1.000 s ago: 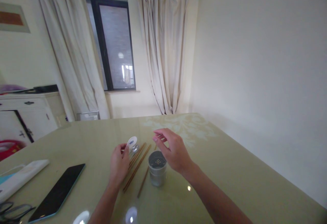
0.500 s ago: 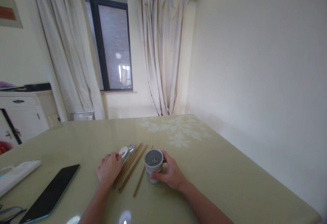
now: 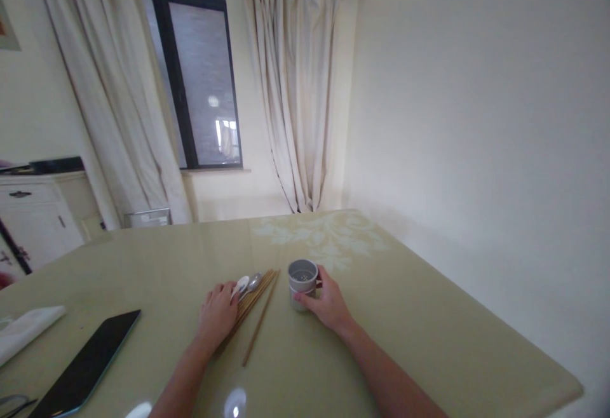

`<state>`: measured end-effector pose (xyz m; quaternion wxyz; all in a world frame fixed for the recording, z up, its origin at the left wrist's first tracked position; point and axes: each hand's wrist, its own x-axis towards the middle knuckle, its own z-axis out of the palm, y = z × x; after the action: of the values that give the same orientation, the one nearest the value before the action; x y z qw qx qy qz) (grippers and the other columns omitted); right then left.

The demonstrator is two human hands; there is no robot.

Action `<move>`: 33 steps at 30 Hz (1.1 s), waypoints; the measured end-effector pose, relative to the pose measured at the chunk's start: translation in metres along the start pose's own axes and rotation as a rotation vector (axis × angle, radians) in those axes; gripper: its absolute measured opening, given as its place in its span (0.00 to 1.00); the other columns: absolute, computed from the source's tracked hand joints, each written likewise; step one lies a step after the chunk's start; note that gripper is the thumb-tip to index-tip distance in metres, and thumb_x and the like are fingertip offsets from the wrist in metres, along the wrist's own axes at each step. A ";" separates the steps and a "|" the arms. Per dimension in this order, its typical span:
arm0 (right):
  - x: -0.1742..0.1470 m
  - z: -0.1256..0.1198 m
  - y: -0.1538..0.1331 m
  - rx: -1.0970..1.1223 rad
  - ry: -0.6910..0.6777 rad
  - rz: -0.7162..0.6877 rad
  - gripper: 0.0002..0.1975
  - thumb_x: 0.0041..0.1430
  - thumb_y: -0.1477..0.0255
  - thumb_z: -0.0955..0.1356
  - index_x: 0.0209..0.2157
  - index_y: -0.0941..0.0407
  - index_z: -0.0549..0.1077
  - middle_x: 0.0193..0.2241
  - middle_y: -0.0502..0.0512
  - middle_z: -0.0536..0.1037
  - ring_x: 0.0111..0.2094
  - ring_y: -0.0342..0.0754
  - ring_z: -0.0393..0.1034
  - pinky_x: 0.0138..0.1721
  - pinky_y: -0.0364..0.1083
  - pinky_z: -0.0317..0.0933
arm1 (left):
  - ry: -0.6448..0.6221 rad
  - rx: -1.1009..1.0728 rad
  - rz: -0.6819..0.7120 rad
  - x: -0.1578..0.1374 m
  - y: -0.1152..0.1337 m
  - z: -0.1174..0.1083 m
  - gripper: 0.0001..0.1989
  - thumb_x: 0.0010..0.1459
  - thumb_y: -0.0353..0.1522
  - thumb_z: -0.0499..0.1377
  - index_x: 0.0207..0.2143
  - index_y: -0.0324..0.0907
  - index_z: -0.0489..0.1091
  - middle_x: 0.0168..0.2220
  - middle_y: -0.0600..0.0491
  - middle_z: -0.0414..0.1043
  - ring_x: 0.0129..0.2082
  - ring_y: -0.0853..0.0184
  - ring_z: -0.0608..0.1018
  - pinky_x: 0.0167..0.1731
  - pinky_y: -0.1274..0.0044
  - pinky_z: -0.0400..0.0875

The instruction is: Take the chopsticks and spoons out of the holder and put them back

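Observation:
My right hand [image 3: 331, 303] is closed around a grey chopstick holder [image 3: 303, 303], a round, upright cup with small holes visible inside. To the left, my left hand [image 3: 219, 313] is closed over the near part of a white spoon [image 3: 242, 283] and a metal spoon [image 3: 254, 282], whose bowls point away from me. A bunch of wooden chopsticks [image 3: 251, 305] lies slanted beside and partly under that hand. One single chopstick [image 3: 260, 323] lies slightly apart, between the bunch and the holder.
A dark tablet-like slab [image 3: 88, 364] and a white flat object [image 3: 28, 329] lie on the table [image 3: 419, 335] at the left. Part of a pair of glasses or similar [image 3: 16, 402] shows at the lower left corner. A wall [image 3: 476, 151] runs along the right side.
My right hand has shifted the chopstick holder right and away from me. My left hand has moved right with the spoons, and the chopsticks lie closer together.

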<state>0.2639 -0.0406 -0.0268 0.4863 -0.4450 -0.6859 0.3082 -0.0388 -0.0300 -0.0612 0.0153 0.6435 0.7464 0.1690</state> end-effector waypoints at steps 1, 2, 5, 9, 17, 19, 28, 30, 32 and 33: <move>0.000 0.001 -0.001 0.007 -0.001 -0.003 0.30 0.51 0.64 0.80 0.53 0.54 0.72 0.50 0.61 0.83 0.47 0.57 0.78 0.49 0.54 0.70 | -0.002 0.000 0.019 -0.001 0.000 0.001 0.21 0.74 0.34 0.45 0.57 0.40 0.74 0.55 0.41 0.78 0.56 0.55 0.78 0.56 0.68 0.68; 0.000 0.002 -0.001 0.012 -0.002 -0.004 0.30 0.51 0.64 0.80 0.53 0.54 0.72 0.50 0.61 0.83 0.47 0.57 0.78 0.50 0.55 0.70 | -0.002 -0.002 0.035 -0.001 0.000 0.002 0.22 0.74 0.34 0.45 0.57 0.39 0.74 0.55 0.41 0.78 0.55 0.56 0.78 0.57 0.68 0.68; -0.001 0.004 -0.001 0.025 -0.017 -0.005 0.32 0.50 0.62 0.81 0.54 0.55 0.72 0.50 0.61 0.83 0.47 0.57 0.78 0.51 0.56 0.71 | 0.006 -0.021 0.069 -0.004 0.001 -0.001 0.22 0.74 0.36 0.44 0.57 0.38 0.73 0.53 0.40 0.78 0.55 0.55 0.78 0.58 0.68 0.68; -0.002 0.005 -0.001 0.045 -0.023 -0.013 0.31 0.51 0.62 0.80 0.55 0.54 0.72 0.51 0.62 0.83 0.48 0.58 0.79 0.51 0.56 0.71 | -0.021 -0.045 0.048 -0.010 0.006 -0.009 0.22 0.73 0.37 0.47 0.59 0.37 0.72 0.54 0.39 0.77 0.55 0.54 0.80 0.58 0.68 0.69; -0.002 0.006 -0.001 0.047 -0.016 0.003 0.31 0.52 0.62 0.80 0.54 0.55 0.71 0.50 0.62 0.83 0.47 0.58 0.79 0.49 0.56 0.72 | -0.076 0.075 0.020 -0.020 0.021 -0.023 0.19 0.76 0.34 0.45 0.54 0.39 0.73 0.52 0.41 0.76 0.48 0.56 0.83 0.49 0.70 0.72; -0.002 0.006 -0.001 0.049 -0.026 0.004 0.32 0.52 0.61 0.80 0.55 0.55 0.71 0.50 0.62 0.83 0.46 0.58 0.79 0.48 0.56 0.72 | -0.075 0.105 0.022 -0.021 0.023 -0.026 0.19 0.76 0.34 0.45 0.53 0.39 0.73 0.52 0.41 0.76 0.47 0.57 0.83 0.47 0.70 0.72; -0.003 0.005 0.000 0.036 -0.034 -0.014 0.32 0.52 0.60 0.80 0.55 0.55 0.72 0.49 0.62 0.83 0.46 0.58 0.79 0.48 0.55 0.73 | -0.076 0.133 -0.012 -0.016 0.016 -0.029 0.21 0.77 0.33 0.41 0.52 0.40 0.73 0.51 0.43 0.76 0.45 0.59 0.84 0.41 0.72 0.72; -0.003 0.005 0.000 0.036 -0.033 -0.012 0.32 0.52 0.60 0.80 0.55 0.55 0.72 0.49 0.62 0.83 0.46 0.58 0.79 0.48 0.56 0.73 | -0.054 0.126 -0.021 -0.015 0.012 -0.028 0.21 0.77 0.33 0.41 0.51 0.40 0.73 0.52 0.43 0.76 0.45 0.58 0.84 0.41 0.72 0.72; -0.003 0.005 0.001 0.037 -0.031 -0.007 0.32 0.52 0.59 0.80 0.55 0.55 0.72 0.49 0.62 0.83 0.46 0.58 0.79 0.48 0.56 0.73 | -0.026 0.106 -0.019 -0.013 0.008 -0.026 0.20 0.77 0.32 0.43 0.50 0.40 0.74 0.52 0.43 0.76 0.45 0.59 0.84 0.42 0.73 0.72; -0.003 0.005 0.001 0.036 -0.031 -0.005 0.32 0.52 0.59 0.80 0.55 0.55 0.72 0.49 0.63 0.83 0.46 0.59 0.79 0.48 0.56 0.73 | -0.014 0.088 -0.019 -0.012 0.006 -0.025 0.19 0.77 0.32 0.44 0.49 0.40 0.74 0.51 0.43 0.77 0.45 0.59 0.84 0.43 0.73 0.72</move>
<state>0.2598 -0.0432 -0.0308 0.4843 -0.4296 -0.6888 0.3262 -0.0368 -0.0470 -0.0380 -0.0062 0.6376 0.7591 0.1310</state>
